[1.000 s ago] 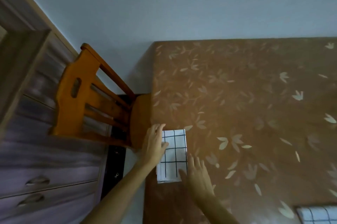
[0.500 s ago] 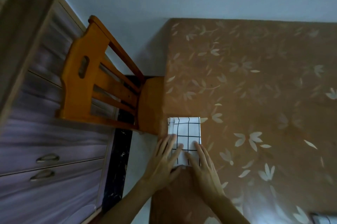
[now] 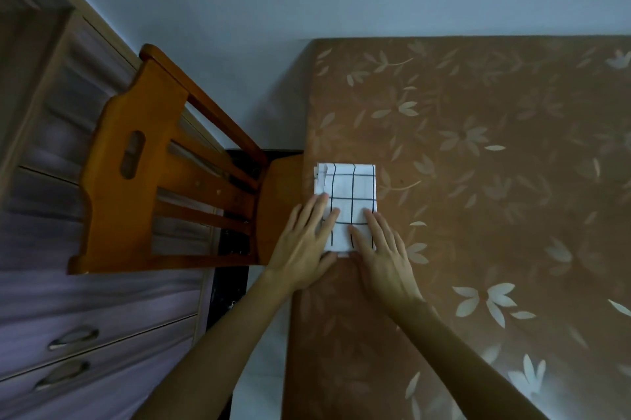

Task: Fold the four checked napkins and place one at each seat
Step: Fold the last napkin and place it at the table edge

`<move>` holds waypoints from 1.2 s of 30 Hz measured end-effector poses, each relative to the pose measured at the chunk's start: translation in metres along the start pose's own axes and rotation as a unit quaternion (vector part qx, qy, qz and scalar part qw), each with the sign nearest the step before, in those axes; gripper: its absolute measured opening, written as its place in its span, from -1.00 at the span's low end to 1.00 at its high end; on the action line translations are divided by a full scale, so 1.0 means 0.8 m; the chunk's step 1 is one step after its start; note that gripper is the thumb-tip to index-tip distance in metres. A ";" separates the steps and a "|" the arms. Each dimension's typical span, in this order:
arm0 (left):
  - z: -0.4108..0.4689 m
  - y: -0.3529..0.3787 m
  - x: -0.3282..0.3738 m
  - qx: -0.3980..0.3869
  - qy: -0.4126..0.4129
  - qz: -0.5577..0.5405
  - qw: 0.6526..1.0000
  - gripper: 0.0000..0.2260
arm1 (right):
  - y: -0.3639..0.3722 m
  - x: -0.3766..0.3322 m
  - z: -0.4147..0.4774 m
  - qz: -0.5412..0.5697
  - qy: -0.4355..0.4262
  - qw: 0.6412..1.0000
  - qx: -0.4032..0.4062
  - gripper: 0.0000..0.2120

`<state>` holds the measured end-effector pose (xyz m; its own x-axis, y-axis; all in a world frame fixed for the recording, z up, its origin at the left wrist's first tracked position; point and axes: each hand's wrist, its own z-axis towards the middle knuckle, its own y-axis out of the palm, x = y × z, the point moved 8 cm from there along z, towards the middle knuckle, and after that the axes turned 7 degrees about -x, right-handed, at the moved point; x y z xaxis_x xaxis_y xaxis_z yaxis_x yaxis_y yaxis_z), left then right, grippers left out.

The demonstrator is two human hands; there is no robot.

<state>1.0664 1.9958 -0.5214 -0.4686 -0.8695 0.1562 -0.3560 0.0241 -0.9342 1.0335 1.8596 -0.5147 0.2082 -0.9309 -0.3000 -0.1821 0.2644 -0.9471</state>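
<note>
Folded white black-checked cloth napkin (image 3: 348, 194) lies flat at 9 o'clock edge of brown leaf-patterned worktop (image 3: 478, 180), beside orange wooden slat-back chair (image 3: 136, 180); likely marks that seat. Both left hand (image 3: 304, 245) and right hand (image 3: 382, 252) flat, fingers straight, pressing napkin's 6 o'clock end, probably smoothing folds.

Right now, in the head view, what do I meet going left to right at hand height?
Drawer unit → wooden chair → left hand → right hand → bare floral tablecloth. The checked napkin lies under the fingers of both hands, so I leave it out of the order.
</note>
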 end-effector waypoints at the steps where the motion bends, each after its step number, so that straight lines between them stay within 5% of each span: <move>1: 0.010 -0.005 -0.005 0.002 0.001 0.007 1.000 -0.30 | -0.002 0.003 0.008 0.001 0.001 1.000 -0.005 -0.58; 5: 0.027 -0.019 -0.011 -0.006 -0.013 -0.003 1.000 -0.26 | -0.008 0.009 0.030 0.040 0.002 0.998 -0.045 -0.54; 13: 0.042 -0.053 -0.003 0.099 -0.003 -0.157 0.983 -0.43 | -0.039 0.013 0.082 0.102 -0.014 0.995 0.012 -0.50; 19: 0.082 -0.031 -0.013 0.064 -0.013 0.034 0.997 -0.45 | -0.003 0.023 0.110 -0.031 -0.004 0.999 -0.012 -0.43; 36: 0.034 0.002 -0.008 0.008 -0.118 0.024 0.993 -0.32 | -0.002 0.021 0.082 -0.097 -0.042 0.990 -0.097 -0.37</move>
<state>1.0909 1.9875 -0.5326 -0.2815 -0.9590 0.0332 -0.3237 0.0623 -0.9441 1.1000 1.8600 -0.5258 0.3349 -0.9330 -0.1317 -0.3108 0.0226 -0.9502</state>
